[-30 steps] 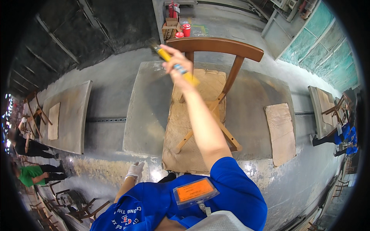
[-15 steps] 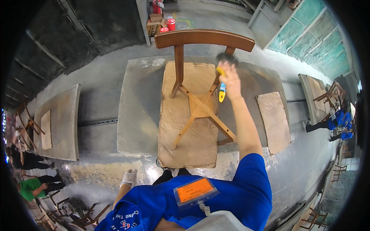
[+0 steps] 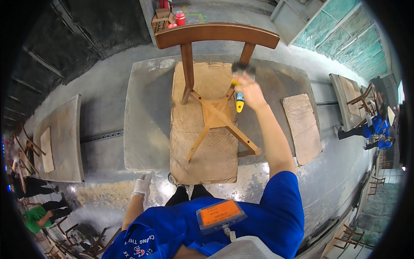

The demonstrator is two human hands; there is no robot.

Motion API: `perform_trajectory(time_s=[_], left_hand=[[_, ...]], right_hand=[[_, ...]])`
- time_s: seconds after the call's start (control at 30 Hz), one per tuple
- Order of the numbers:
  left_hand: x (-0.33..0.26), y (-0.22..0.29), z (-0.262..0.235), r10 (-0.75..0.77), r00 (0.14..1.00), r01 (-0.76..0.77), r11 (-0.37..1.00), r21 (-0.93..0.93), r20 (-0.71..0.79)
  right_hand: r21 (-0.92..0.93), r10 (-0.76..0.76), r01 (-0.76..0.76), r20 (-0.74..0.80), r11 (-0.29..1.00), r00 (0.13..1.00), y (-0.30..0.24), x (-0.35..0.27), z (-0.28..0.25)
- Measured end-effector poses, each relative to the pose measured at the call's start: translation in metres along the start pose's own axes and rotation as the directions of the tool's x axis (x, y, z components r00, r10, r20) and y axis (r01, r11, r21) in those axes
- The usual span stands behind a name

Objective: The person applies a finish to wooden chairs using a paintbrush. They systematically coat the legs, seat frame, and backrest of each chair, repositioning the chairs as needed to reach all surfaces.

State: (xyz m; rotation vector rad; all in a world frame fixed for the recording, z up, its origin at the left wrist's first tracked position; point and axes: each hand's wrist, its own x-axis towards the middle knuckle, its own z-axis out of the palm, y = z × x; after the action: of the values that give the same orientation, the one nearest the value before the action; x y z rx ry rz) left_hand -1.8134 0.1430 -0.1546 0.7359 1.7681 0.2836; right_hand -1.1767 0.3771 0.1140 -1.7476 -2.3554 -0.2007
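Observation:
My right hand (image 3: 250,90) is closed around a brush (image 3: 239,103) with a yellow and blue handle. Its dark bristles are smeared by motion, close against the right back post of a wooden chair frame (image 3: 220,33). The frame has a dark brown curved back rail, brown posts and lighter crossed bars where a seat would be. It stands on a sheet of brown cardboard (image 3: 202,166). My left hand (image 3: 142,186), in a white glove, hangs over the floor at the lower left, away from the chair; its fingers look stretched out, with nothing seen in them.
Under the cardboard lies a grey platform (image 3: 146,108), with another cardboard piece (image 3: 302,129) at its right. More platforms (image 3: 60,142) holding chairs stand to both sides, with people near them. Red containers (image 3: 180,19) and a carton (image 3: 161,20) sit at the back.
The view has shifted, so the chair sits further left and higher. My right hand has moved with the brush along the right post. My left hand's fingers now reach out more.

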Motion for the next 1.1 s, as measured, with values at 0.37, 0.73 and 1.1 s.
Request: perform_trajectory(time_s=[0.37,0.73,1.1], left_hand=[[-0.020,-0.023,0.000,-0.121,0.993,0.121,0.993,-0.005,-0.014],[-0.044,-0.061,-0.022,-0.234,0.966,0.230,0.972,-0.055,-0.108],[-0.033,-0.027,-0.027,-0.061,0.996,0.053,0.990,-0.132,-0.058]], right_hand=[[0.016,-0.106,0.119,-0.349,0.993,0.931,0.011,-0.026,0.061],[0.264,-0.079,0.387,-0.731,0.883,0.678,-0.033,0.048,-0.020],[0.445,-0.426,0.198,0.503,0.874,0.752,-0.102,0.067,0.071]])
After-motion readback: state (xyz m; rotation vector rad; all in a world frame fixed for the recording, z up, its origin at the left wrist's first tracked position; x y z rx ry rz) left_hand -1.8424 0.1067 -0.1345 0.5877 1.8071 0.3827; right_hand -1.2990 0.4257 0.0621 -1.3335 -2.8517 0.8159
